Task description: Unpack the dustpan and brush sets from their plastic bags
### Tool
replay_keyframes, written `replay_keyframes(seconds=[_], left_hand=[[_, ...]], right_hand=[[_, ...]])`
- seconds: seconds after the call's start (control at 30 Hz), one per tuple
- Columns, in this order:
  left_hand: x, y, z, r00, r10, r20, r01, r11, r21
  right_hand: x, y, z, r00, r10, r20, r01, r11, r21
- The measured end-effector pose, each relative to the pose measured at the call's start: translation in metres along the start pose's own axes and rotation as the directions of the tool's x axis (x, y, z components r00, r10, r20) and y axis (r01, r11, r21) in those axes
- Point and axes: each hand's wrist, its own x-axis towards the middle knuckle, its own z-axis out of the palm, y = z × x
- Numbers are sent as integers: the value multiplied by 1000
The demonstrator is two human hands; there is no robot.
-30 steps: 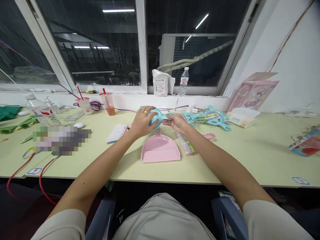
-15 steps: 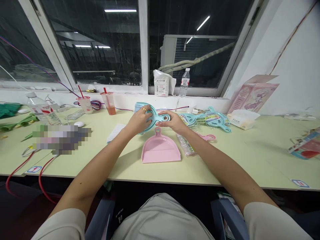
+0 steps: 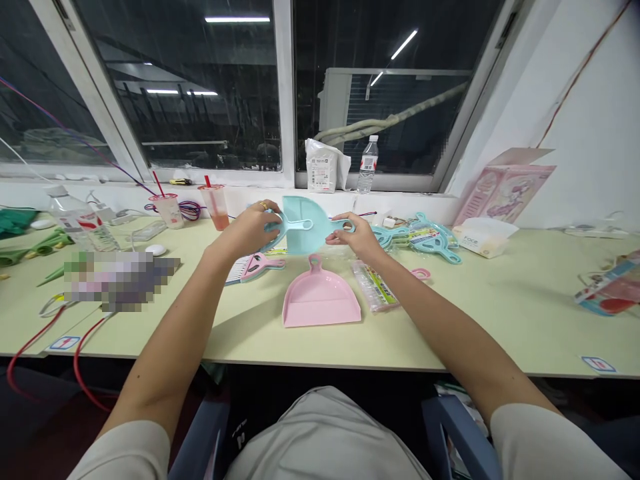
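My left hand (image 3: 249, 231) grips the left side of a teal dustpan (image 3: 306, 225), held tilted above the table with its broad face toward me. My right hand (image 3: 359, 239) pinches a teal handle (image 3: 343, 227) sticking out at the dustpan's right. Whether that handle belongs to a separate brush I cannot tell. Below my hands a pink dustpan (image 3: 321, 301) lies flat on the green table (image 3: 480, 320). A pink brush (image 3: 261, 265) rests on a notebook (image 3: 235, 268) to its left. A long wrapped packet (image 3: 378, 288) lies to its right.
A pile of teal dustpan sets (image 3: 426, 237) sits at the back right, beside a tissue pack (image 3: 483, 234) and a pink box (image 3: 503, 191). Two drink cups (image 3: 216, 207), a water bottle (image 3: 368, 163) and a white bag (image 3: 323, 167) stand by the window. Red cables (image 3: 30, 347) hang at the left edge.
Both hands have raised the teal dustpan off the table and turned its broad face toward me. The pink brush now lies uncovered on the notebook.
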Motion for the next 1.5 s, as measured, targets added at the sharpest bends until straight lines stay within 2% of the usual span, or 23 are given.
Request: replay_keyframes(seconds=[0.07, 0.13, 0.23, 0.33, 0.5, 0.7, 1.13, 1.27, 1.33, 1.4, 1.5], left_hand=[[-3, -13, -5, 996, -63, 61, 60, 997, 49], [-7, -28, -5, 977, -124, 171, 101, 985, 138], [-12, -47, 5, 898, -230, 376, 114, 945, 306], [-14, -62, 20, 814, -344, 468, 149, 903, 404], [-16, -73, 34, 745, -441, 501, 213, 868, 448], [-17, -68, 37, 699, -488, 523, 237, 848, 474], [-18, -61, 41, 672, -480, 564, 260, 866, 427], [-20, -64, 39, 684, -474, 554, 263, 870, 418], [-20, -64, 38, 715, -457, 529, 243, 872, 425], [-18, -60, 37, 789, -416, 453, 213, 876, 433], [-11, -43, 39, 933, -301, 197, 216, 907, 362]], right_hand=[[8, -3, -14, 995, 48, -84, -43, 997, 65], [16, -5, -29, 979, 139, -152, -120, 985, 125], [23, -4, -50, 956, 247, -157, -217, 958, 188], [24, 2, -64, 949, 279, -150, -239, 942, 236], [21, 4, -65, 947, 279, -162, -239, 944, 230], [20, 3, -61, 953, 271, -137, -242, 950, 199], [22, 8, -63, 962, 256, -97, -238, 957, 167], [20, 7, -64, 965, 254, -69, -243, 961, 131], [19, 6, -65, 966, 256, -27, -252, 962, 109], [18, 6, -66, 963, 267, 35, -269, 959, 87], [17, 7, -66, 938, 297, 178, -309, 950, 42]])
